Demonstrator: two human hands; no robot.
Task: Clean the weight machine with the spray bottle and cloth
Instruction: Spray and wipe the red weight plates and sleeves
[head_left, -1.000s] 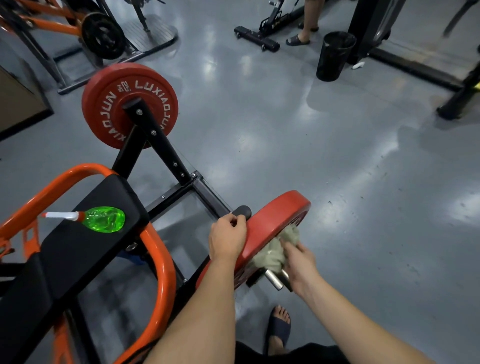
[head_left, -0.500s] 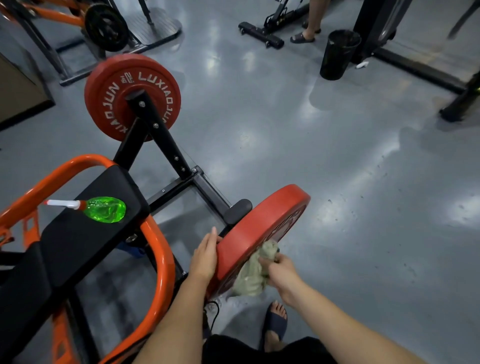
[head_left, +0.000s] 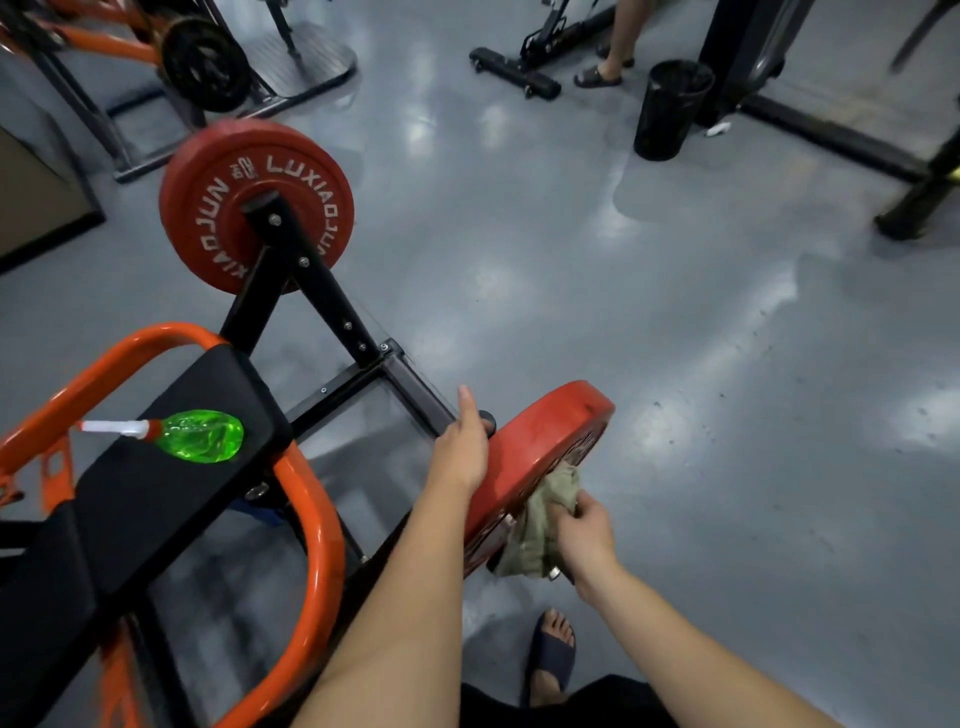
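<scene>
My right hand (head_left: 584, 535) grips the cloth (head_left: 543, 525) on the lower-centre plate (head_left: 540, 441), left hand (head_left: 462, 452) flat beside; the upper-left plate (head_left: 218, 208) probably waits.

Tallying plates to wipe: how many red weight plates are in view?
2. The far red plate is on the black post, upper left; the near red plate is low at centre, the right hand holding the cloth against it. Others may be hidden.

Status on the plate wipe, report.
Left hand flat against near plate. Right hand grips cloth on that plate's face. Spray bottle lying on pad, out of the way.
</scene>
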